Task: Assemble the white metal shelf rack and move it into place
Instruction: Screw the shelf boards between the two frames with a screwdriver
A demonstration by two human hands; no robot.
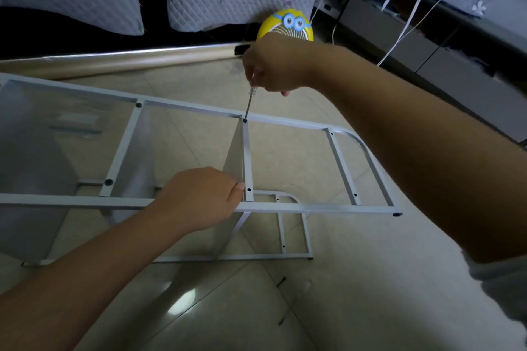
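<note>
Two hands [199,196] [273,65], one screwdriver [248,104], one rack [182,107]

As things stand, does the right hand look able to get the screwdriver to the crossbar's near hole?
Probably yes. The hole faces up, uncovered, just beside the left hand gripping the rack. The right hand holds the screwdriver at the far end of the crossbar, with nothing standing between.

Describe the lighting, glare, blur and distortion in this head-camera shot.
Head view: dim, flat indoor light; one bright glare patch on the floor tiles; the wide-angle lens slightly bends the far rail of the white rack; the right forearm, close to the lens, looks oversized and soft; the screwdriver is slightly blurred.
</note>
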